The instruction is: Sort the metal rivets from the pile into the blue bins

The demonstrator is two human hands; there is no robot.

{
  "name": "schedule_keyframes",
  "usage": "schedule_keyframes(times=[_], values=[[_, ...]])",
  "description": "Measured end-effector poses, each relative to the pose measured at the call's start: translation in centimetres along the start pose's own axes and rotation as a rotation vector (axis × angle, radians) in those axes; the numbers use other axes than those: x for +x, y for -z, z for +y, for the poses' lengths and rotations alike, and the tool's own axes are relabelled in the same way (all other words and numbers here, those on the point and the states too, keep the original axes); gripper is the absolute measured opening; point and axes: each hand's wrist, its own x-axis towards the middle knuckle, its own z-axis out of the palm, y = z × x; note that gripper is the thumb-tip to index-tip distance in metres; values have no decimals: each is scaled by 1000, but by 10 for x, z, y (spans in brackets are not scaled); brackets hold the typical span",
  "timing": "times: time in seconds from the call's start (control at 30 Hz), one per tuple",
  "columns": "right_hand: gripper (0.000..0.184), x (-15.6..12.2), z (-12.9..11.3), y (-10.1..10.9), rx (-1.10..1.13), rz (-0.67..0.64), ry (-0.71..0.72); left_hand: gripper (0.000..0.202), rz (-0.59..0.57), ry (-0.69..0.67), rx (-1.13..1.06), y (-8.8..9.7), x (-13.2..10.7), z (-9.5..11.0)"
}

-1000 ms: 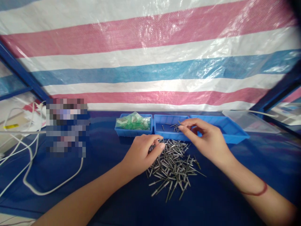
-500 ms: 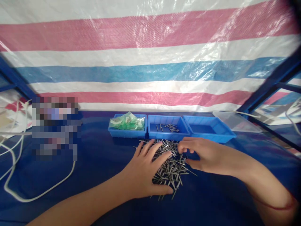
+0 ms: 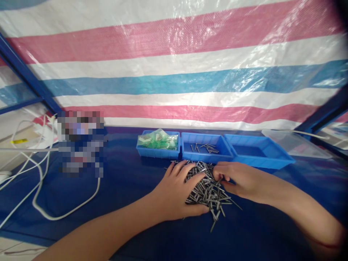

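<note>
The rivets (image 3: 207, 191) look metal, the sheet (image 3: 174, 43) woven plastic (quite glossy).

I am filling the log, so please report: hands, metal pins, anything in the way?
Left hand spread over metal pins, left side. Right hand curled at right edge, grip unclear. Pins heaped on blue table. Three blue bins just beyond, not blocking.

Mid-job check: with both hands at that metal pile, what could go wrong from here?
The spread left hand could push loose pieces from the pile of thin silver metal pins outward across the glossy blue tabletop. The pins lie crossed over one another, so the right hand, at the pile's right edge, might catch several at once. The pile sits close to the front of the middle rectangular blue plastic bin, so a forward sweep might bump it.
</note>
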Motion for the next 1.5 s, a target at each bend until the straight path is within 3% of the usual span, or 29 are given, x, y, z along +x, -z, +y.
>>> schedule_keyframes(times=[0.47,0.6,0.7,0.9,1.13,1.27,1.5], values=[[18,0,0,9,50,39,17,72,12,-19,25,1,0,-2],[16,4,-8,12,145,131,53,66,94,-6,6,4,1,-1],[16,11,-14,4,187,224,120,51,176,25,-36,6,4,-2],[14,19,-29,-13,84,321,194,21,225,95,-88,7,8,-7],[14,15,-37,-12,140,459,237,20,237,125,-102,9,10,-7],[12,15,-35,-11,172,450,175,19,230,130,-87,9,10,-8],[13,7,-23,1,5,328,-20,19,183,201,33,9,10,-13]])
